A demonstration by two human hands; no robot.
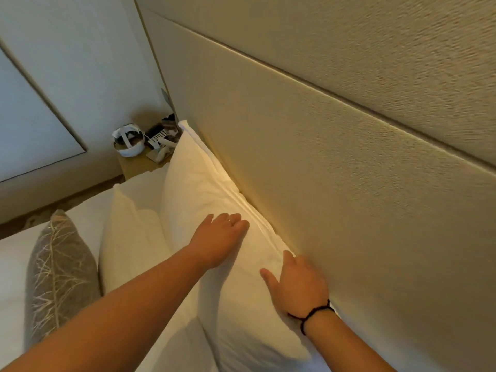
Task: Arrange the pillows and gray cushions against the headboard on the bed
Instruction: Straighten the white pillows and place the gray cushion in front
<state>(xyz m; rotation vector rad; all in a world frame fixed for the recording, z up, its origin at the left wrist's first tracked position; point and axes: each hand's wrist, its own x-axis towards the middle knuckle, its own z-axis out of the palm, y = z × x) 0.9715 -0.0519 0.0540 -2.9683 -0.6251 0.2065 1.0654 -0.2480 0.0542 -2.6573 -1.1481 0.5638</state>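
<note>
Right hand (pixel 298 287) rests flat, fingers relaxed, on the rear white pillow (pixel 204 194), which stands against the headboard (pixel 335 183). Left hand (pixel 222 237) presses the same pillow, fingers straight. A second pillow (pixel 131 237) and a gray cushion (pixel 57 275) lean in front.

Pale panelled wall (pixel 53 63), cluttered wooden nightstand (pixel 139 163), patterned carpet (pixel 35 218), warm yellowish light.

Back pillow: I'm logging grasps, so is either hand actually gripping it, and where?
Neither grips. The left hand lies flat on the back pillow near its top seam; the right hand rests open on its top edge by the headboard.
</note>
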